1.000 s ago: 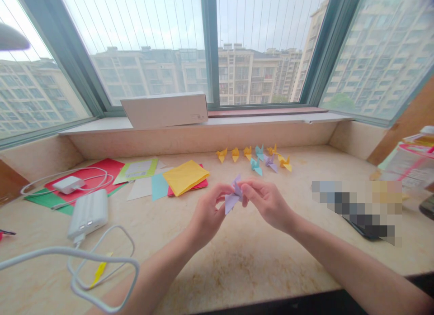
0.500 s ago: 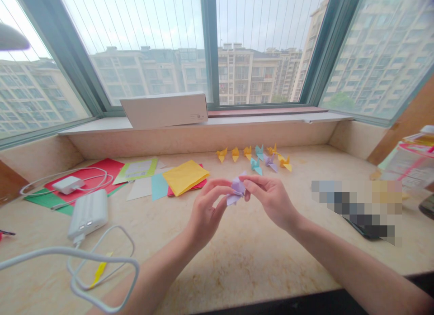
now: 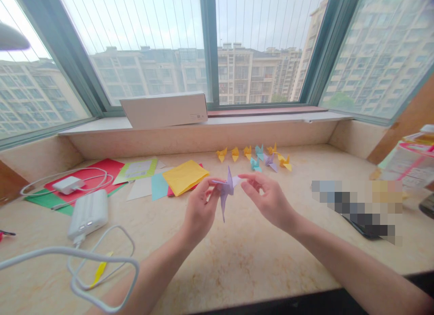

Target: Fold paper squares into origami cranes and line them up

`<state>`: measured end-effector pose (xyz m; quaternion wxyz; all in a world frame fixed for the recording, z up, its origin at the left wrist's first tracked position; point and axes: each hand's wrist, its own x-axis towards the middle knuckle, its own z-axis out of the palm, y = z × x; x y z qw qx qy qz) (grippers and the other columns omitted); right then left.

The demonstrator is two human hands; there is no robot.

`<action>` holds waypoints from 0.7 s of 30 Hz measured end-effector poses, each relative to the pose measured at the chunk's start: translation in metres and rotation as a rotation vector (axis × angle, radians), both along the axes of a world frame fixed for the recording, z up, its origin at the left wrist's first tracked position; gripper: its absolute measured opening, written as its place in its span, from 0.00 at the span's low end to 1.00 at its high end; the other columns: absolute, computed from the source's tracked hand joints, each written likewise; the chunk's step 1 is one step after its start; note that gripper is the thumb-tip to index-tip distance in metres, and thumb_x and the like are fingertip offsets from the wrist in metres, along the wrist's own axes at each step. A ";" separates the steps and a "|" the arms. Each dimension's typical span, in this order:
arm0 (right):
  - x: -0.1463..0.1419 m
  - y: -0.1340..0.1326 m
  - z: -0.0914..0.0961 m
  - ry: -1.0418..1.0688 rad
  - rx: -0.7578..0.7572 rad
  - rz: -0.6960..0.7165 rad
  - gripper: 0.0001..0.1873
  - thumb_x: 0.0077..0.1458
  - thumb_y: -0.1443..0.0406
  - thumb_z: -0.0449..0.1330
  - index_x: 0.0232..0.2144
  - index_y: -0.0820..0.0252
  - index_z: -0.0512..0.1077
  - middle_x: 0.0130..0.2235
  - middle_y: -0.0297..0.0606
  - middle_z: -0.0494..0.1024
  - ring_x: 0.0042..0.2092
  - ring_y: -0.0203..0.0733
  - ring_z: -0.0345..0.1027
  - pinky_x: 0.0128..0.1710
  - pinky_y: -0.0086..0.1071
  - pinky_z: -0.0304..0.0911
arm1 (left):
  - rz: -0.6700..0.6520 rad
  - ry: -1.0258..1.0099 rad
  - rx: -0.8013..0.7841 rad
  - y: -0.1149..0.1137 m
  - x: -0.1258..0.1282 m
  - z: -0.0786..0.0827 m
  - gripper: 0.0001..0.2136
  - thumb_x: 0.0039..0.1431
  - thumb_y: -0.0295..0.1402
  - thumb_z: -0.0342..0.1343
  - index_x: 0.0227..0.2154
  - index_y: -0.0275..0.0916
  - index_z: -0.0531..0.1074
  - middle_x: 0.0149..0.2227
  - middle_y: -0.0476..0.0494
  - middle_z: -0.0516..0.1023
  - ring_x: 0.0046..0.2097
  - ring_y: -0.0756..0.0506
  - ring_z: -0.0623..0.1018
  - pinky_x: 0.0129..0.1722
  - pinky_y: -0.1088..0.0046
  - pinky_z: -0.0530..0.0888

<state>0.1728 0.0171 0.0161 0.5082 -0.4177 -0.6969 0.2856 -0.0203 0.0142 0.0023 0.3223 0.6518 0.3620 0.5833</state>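
A light purple paper crane (image 3: pixel 229 187) is held up over the countertop between my hands, its two wings spread toward and away from me. My left hand (image 3: pixel 202 204) pinches the narrow left point between thumb and forefinger. At the opposite side, the fingertips of my right hand (image 3: pixel 269 195) are closed at the pale right point. Beyond my hands, several small finished cranes stand in two loose rows, among them a yellow crane (image 3: pixel 222 155), a blue crane (image 3: pixel 255 164) and another purple crane (image 3: pixel 271 162).
To the left lie a folded yellow paper (image 3: pixel 185 177), red paper (image 3: pixel 110 170), a white power bank (image 3: pixel 88 213), a charger (image 3: pixel 68 184) and a looping white cable (image 3: pixel 134 279). A white box (image 3: pixel 164 111) rests on the sill. A plastic bottle (image 3: pixel 412 159) stands right, beyond a blurred-out dark object (image 3: pixel 369 231).
The purple crane has been turned and its wings now spread open. My left hand has shifted slightly left and holds one point; my right hand stays near the other end.
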 end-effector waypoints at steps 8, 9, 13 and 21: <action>0.001 -0.002 0.006 -0.053 0.108 0.092 0.09 0.60 0.61 0.62 0.39 0.58 0.79 0.37 0.38 0.77 0.40 0.42 0.70 0.43 0.36 0.66 | -0.080 0.275 -0.022 -0.009 0.003 0.002 0.07 0.66 0.32 0.53 0.40 0.38 0.76 0.35 0.43 0.81 0.36 0.46 0.77 0.35 0.72 0.73; 0.002 -0.002 0.005 -0.061 0.080 0.100 0.08 0.60 0.61 0.62 0.36 0.58 0.79 0.35 0.37 0.77 0.38 0.41 0.70 0.41 0.35 0.65 | -0.106 0.286 -0.012 -0.010 0.003 0.003 0.07 0.66 0.32 0.53 0.39 0.38 0.75 0.35 0.42 0.81 0.36 0.46 0.77 0.35 0.72 0.73; 0.002 0.000 0.003 -0.053 0.027 0.108 0.08 0.61 0.62 0.61 0.32 0.57 0.79 0.31 0.34 0.78 0.35 0.41 0.69 0.38 0.35 0.63 | -0.259 0.233 -0.010 -0.013 0.002 0.007 0.08 0.68 0.33 0.52 0.41 0.37 0.74 0.38 0.41 0.80 0.37 0.47 0.76 0.38 0.71 0.73; 0.000 -0.003 0.000 0.024 0.189 0.125 0.06 0.61 0.66 0.62 0.32 0.57 0.78 0.33 0.36 0.77 0.36 0.40 0.70 0.38 0.33 0.65 | -0.287 0.082 -0.187 -0.007 0.003 0.009 0.10 0.66 0.37 0.55 0.38 0.36 0.75 0.31 0.46 0.77 0.32 0.49 0.75 0.34 0.74 0.72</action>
